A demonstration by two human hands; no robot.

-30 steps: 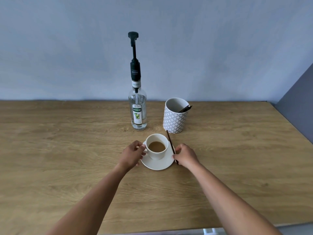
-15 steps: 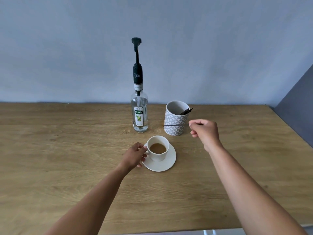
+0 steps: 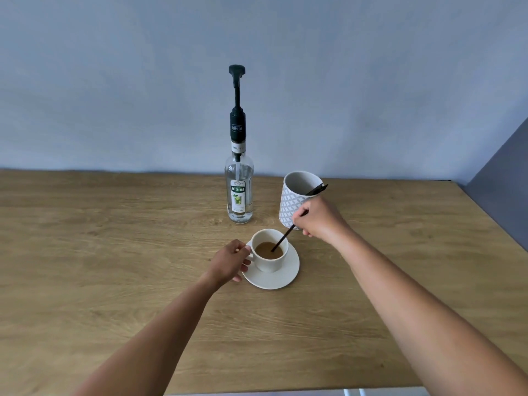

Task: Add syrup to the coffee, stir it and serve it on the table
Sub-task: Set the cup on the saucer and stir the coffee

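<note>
Since half a second ago the right hand [image 3: 317, 220] dropped, fingers pinching a thin dark stirrer [image 3: 281, 240] into the white coffee cup [image 3: 268, 250] on its saucer [image 3: 274, 277], left hand [image 3: 230, 261] gripping the handle, so we're stirring, small slow circles next.

One cup [image 3: 269, 250], one saucer [image 3: 274, 278], one syrup bottle [image 3: 239, 192], one patterned holder [image 3: 297, 198], two stirrers [image 3: 283, 239].

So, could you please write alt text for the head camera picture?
A right hand dips a dark stir stick into a white coffee cup on a saucer, while the left hand holds its handle. Behind on the wooden table stand a syrup pump bottle and a patterned cup.
</note>
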